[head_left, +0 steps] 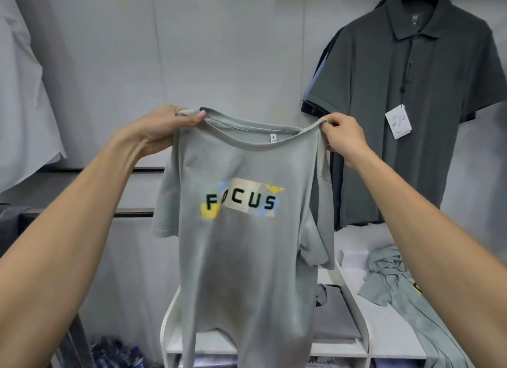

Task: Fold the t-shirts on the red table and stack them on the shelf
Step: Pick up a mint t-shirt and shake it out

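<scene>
Head view: both arms extended, left hand (167, 126) and right hand (343, 137) each pinch a shoulder of the grey t-shirt (241, 244), grip clenched on fabric, shirt hanging upright.

I've got the grey t-shirt (241, 247) up in front of me, print facing me, "FOCUS" across the chest. My left hand (167, 129) pinches the left shoulder at the collar, my right hand (341, 137) pinches the right shoulder. The shirt hangs over a white shelf (354, 293). A crumpled grey shirt (389, 271) lies to the right. A dark polo shirt (411, 93) hangs on the wall, tag (398, 122) dangling.
</scene>
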